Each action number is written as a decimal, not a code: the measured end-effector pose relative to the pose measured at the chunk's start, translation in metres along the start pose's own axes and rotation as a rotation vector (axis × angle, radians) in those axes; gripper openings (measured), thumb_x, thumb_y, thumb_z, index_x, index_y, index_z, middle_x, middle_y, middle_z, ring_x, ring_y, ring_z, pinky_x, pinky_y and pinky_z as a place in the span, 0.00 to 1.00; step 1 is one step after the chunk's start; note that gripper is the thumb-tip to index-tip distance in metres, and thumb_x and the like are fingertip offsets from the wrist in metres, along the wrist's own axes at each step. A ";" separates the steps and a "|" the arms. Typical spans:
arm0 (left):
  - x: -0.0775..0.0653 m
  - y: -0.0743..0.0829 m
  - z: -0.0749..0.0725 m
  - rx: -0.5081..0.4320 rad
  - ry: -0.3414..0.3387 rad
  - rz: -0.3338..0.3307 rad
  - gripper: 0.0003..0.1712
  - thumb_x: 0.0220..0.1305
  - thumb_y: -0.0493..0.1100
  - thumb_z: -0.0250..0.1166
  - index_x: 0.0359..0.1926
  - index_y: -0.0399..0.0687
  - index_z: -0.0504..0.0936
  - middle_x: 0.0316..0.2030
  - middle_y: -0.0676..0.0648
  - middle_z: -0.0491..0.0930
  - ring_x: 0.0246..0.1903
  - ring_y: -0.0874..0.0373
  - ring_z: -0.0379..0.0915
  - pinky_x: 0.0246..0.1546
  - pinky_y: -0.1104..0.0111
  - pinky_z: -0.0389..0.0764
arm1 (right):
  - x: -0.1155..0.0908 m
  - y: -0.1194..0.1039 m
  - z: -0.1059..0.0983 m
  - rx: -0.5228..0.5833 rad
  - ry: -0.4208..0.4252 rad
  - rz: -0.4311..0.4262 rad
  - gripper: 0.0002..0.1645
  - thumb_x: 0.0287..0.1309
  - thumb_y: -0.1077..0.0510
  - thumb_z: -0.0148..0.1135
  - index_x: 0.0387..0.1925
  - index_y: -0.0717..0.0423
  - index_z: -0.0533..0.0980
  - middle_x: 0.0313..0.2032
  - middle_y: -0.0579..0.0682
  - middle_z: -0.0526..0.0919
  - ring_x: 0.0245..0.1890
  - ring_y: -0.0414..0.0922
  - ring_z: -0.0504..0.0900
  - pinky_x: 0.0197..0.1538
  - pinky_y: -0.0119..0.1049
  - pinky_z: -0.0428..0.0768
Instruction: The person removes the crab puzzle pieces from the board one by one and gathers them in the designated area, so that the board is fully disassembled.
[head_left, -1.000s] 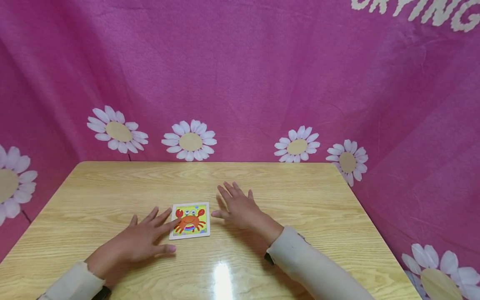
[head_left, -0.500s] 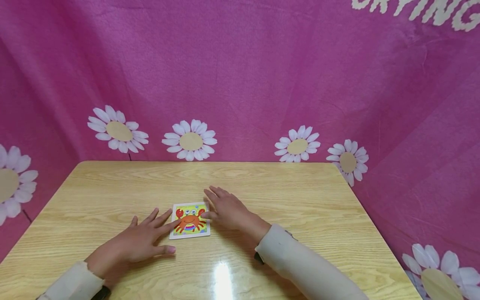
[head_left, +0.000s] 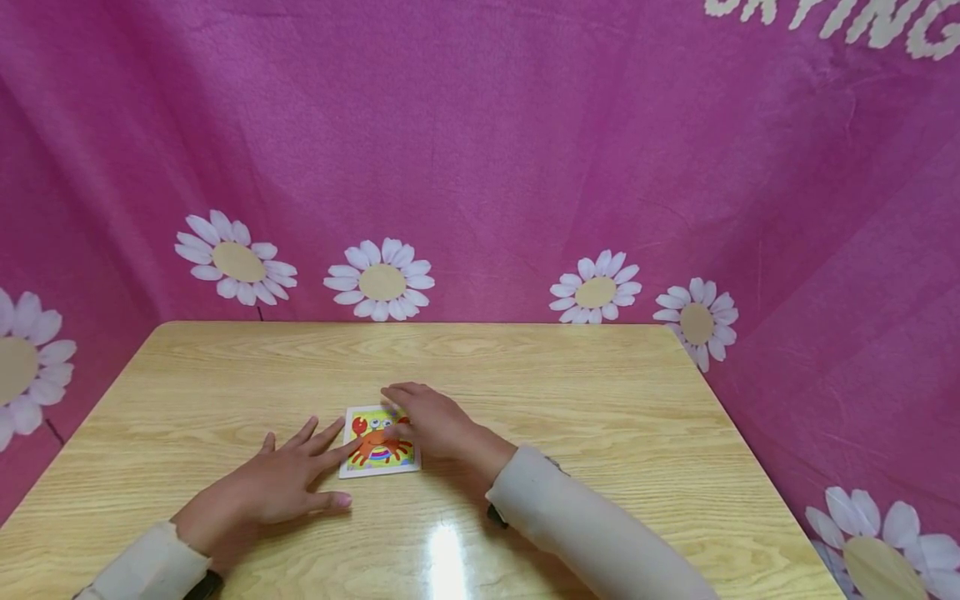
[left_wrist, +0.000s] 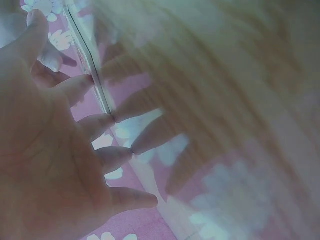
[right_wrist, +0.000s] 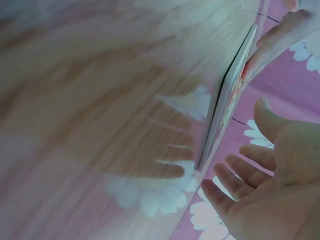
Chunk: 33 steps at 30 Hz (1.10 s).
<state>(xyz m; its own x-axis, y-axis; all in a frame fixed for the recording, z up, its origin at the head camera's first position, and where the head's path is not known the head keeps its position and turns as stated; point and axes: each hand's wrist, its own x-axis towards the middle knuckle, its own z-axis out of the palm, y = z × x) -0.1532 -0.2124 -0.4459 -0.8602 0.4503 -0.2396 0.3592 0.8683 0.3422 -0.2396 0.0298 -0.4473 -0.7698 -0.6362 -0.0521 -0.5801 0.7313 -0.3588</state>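
Note:
A small square board with a white border and a red crab picture (head_left: pixel 378 450) lies flat on the wooden table. Seen edge-on in the right wrist view, the board (right_wrist: pixel 227 95) is a thin slab. My left hand (head_left: pixel 281 483) is spread out at its left side, index finger reaching over the picture and another fingertip at the upper left corner. Above the board's right side hovers my right hand (head_left: pixel 442 422), fingers loosely extended, covering the upper right corner in the head view. In the right wrist view this hand (right_wrist: pixel 280 185) holds nothing, palm facing the board.
The light wood table (head_left: pixel 600 417) has a glossy top with a bright reflection near its front. A pink cloth backdrop (head_left: pixel 480 167) printed with white daisies stands behind the table and along its sides.
My right hand has moved left, from beside the board to over its right part. The left hand and the board have stayed in place.

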 end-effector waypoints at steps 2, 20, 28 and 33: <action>0.000 0.000 0.000 -0.001 -0.003 0.001 0.50 0.61 0.79 0.58 0.79 0.67 0.62 0.82 0.44 0.50 0.78 0.28 0.42 0.61 0.18 0.43 | 0.003 -0.003 0.001 0.004 0.002 -0.007 0.39 0.69 0.40 0.63 0.75 0.49 0.67 0.72 0.48 0.71 0.73 0.46 0.69 0.71 0.43 0.71; 0.001 -0.002 0.000 -0.002 -0.010 -0.001 0.50 0.61 0.78 0.59 0.79 0.67 0.62 0.82 0.44 0.49 0.78 0.28 0.42 0.59 0.17 0.43 | 0.030 -0.016 0.010 0.115 0.024 0.048 0.22 0.64 0.53 0.72 0.58 0.50 0.84 0.50 0.46 0.83 0.52 0.42 0.79 0.60 0.32 0.76; 0.001 -0.001 0.000 -0.001 -0.010 -0.001 0.50 0.61 0.78 0.59 0.79 0.66 0.62 0.82 0.44 0.49 0.78 0.28 0.42 0.59 0.17 0.44 | 0.039 -0.019 0.012 0.189 0.011 0.067 0.17 0.61 0.56 0.74 0.52 0.51 0.86 0.47 0.45 0.84 0.48 0.40 0.80 0.59 0.29 0.75; 0.000 -0.001 -0.001 0.009 -0.004 0.011 0.50 0.61 0.78 0.60 0.79 0.66 0.63 0.81 0.43 0.50 0.77 0.27 0.43 0.58 0.16 0.45 | 0.043 -0.021 0.012 0.230 -0.007 0.099 0.14 0.59 0.58 0.75 0.48 0.50 0.86 0.44 0.44 0.83 0.45 0.39 0.78 0.57 0.29 0.76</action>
<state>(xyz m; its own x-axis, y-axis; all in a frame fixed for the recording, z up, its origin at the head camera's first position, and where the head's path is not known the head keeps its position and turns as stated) -0.1542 -0.2137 -0.4450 -0.8548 0.4607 -0.2390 0.3719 0.8649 0.3372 -0.2575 -0.0158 -0.4530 -0.8176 -0.5663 -0.1036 -0.4255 0.7156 -0.5539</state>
